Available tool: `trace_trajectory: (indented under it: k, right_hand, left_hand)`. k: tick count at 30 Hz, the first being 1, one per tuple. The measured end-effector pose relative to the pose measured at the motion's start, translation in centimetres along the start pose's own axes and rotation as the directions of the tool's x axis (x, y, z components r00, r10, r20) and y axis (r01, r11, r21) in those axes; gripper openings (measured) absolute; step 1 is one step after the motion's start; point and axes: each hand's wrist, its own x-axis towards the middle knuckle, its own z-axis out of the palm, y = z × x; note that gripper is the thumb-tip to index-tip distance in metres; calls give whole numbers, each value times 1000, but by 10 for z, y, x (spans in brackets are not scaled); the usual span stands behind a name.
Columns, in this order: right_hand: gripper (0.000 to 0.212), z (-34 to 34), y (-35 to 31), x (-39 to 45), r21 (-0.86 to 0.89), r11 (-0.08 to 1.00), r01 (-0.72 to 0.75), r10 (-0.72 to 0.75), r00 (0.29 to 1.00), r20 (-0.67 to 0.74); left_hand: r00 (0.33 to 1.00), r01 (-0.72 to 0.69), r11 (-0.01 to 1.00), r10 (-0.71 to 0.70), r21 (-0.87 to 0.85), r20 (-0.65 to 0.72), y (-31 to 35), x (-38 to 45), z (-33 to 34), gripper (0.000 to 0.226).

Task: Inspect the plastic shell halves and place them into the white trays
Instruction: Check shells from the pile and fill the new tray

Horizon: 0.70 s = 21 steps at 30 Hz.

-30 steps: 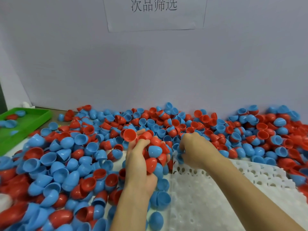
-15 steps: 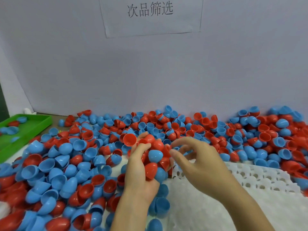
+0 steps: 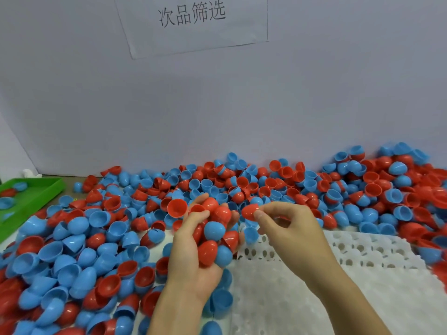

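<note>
A wide heap of red and blue plastic shell halves (image 3: 101,238) covers the table. My left hand (image 3: 191,257), palm up at the centre, cups a handful of several red and blue shell halves (image 3: 215,230). Just right of it, my right hand (image 3: 287,228) pinches one red shell half (image 3: 249,212) between thumb and fingers, held above the heap. A white tray (image 3: 338,298) with round holes lies under my right forearm at the lower right; its near left corner borders the handful.
A green tray (image 3: 31,197) with a few shells sits at the far left. A grey wall with a paper sign (image 3: 193,22) closes off the back. Shells pile along the wall and over the white tray's far and right edges.
My right hand rose out of the heap, opened its fingers, and now pinches a red shell half beside the left hand's handful. The left hand stayed in place, still cupping shells.
</note>
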Motion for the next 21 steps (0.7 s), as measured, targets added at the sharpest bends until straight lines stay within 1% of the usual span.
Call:
trace_trajectory:
  k: [2, 5, 6, 8, 10, 11, 12, 13, 14, 15, 16, 17, 18, 19, 21]
  right_hand:
    - [19, 1, 1, 0, -13, 1000, -1, 1, 1000, 24]
    - [14, 2, 2, 1, -73, 997, 11, -7, 998, 56]
    - [13, 2, 2, 1, -103, 994, 26, -21, 999, 47]
    - [13, 3, 2, 1, -130, 991, 38, -41, 999, -21]
    - [13, 0, 0, 1, -153, 988, 10, -22, 997, -76]
    - [15, -4, -2, 0, -198, 980, -18, 8, 998, -56]
    - [17, -11, -4, -1, -275, 960, -49, 55, 998, 14]
    - [20, -19, -6, -1, -380, 922, -72, 129, 983, 127]
    - [23, -28, -9, -2, -486, 870, -77, 220, 944, 244]
    - [23, -38, -11, -4, -566, 821, -77, 313, 890, 332]
    - [22, -47, -13, -6, -614, 785, -87, 393, 836, 384]
    - [19, -55, -14, -8, -638, 763, -104, 447, 798, 405]
    - [17, -62, -15, -9, -657, 744, -121, 484, 775, 405]
    - [16, -67, -15, -8, -680, 720, -134, 508, 771, 385]
    - [25, -74, -10, -12, -732, 664, -152, 507, 811, 291]
  left_hand:
    - [1000, 19, 999, -19, 30, -4, -2, 0, 1, 29]
    - [1000, 7, 996, -5, 84, -22, -4, 0, 0, 27]
    - [1000, -2, 996, 4, 89, -21, -4, 1, 0, 27]
    - [1000, -17, 997, 18, 74, -12, -2, 0, 1, 30]
    - [999, -28, 998, 30, 49, -27, 1, 1, 2, 32]
    - [998, -34, 999, 36, 37, -43, 2, 1, 2, 27]
    - [997, -41, 999, 42, 27, -64, 4, 1, 1, 21]
    - [995, -46, 999, 48, 27, -87, 5, 1, -1, 18]
    - [992, -50, 998, 54, 38, -112, 7, 1, -3, 18]
    - [988, -52, 997, 60, 57, -142, 9, 2, -4, 20]
    - [984, -54, 996, 66, 77, -166, 10, 2, -5, 20]
    - [981, -54, 994, 70, 91, -183, 10, 2, -5, 20]
    - [977, -53, 994, 72, 99, -199, 9, 3, -4, 18]
    - [974, -51, 993, 73, 107, -214, 8, 4, -4, 17]
    - [968, -44, 990, 75, 135, -238, 7, 5, -5, 19]
